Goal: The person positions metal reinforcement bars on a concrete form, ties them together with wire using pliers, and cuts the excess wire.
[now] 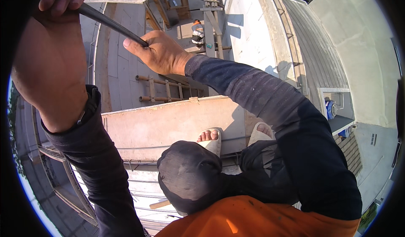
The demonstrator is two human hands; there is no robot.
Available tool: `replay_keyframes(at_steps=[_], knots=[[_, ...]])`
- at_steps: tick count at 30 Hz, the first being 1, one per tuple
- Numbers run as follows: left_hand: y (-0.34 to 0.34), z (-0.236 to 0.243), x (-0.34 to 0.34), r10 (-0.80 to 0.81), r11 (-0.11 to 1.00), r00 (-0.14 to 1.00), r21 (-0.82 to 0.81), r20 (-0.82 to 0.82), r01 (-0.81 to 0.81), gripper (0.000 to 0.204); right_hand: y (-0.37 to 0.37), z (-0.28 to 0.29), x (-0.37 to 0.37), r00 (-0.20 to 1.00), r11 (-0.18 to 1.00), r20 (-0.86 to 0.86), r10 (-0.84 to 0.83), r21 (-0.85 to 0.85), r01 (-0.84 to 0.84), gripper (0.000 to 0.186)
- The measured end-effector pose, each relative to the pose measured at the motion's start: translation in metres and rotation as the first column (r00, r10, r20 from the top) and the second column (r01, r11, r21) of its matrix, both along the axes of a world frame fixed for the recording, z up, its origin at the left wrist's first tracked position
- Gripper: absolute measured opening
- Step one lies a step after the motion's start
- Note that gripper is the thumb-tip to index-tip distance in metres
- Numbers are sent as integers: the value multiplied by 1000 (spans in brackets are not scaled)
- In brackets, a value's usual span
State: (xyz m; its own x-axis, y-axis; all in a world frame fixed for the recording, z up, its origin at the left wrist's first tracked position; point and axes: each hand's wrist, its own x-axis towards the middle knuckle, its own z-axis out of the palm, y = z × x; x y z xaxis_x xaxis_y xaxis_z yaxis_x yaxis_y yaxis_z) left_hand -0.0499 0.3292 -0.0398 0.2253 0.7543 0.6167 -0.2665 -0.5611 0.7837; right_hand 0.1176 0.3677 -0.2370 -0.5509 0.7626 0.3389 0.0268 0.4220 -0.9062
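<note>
A dark, slim rod (113,25), metal by its look, slants down from upper left to the middle of the view. Near the upper left corner, my left hand (57,51) is raised close to the camera, its fingers curled round the rod's upper part. Lower down, my right hand (163,53) is closed round the same rod, with the thumb lying along it. The rod's far ends are hidden, one behind my left hand and the other in or beyond my right fist.
My sandalled feet (209,140) are on a pale plank (168,121) high above the ground. Beyond it hangs a bamboo ladder (162,98). A person (197,33) is far below, beside wooden posts. A pale wall (253,30) with a wire truss runs along the right.
</note>
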Motion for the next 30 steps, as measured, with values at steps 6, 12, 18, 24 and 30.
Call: replay_keyframes(at_steps=[6,12,18,24,30], knots=[[4,-74,92,609,779,778,64,158,-623,53,20,-37,23,905,989,398,148,-50,-140,75],[33,-151,120,631,775,775,-37,38,-630,60,43,-36,67,785,928,608,-119,348,-129,57],[48,-177,147,564,822,825,-66,-32,-565,49,52,-64,78,729,973,666,-156,231,-3,44],[48,-102,124,68,998,997,-15,46,-68,46,44,-119,91,655,999,756,-3,35,-36,49],[24,-128,105,129,991,980,-24,-154,-134,47,42,-157,93,598,994,794,107,-92,-57,53]])
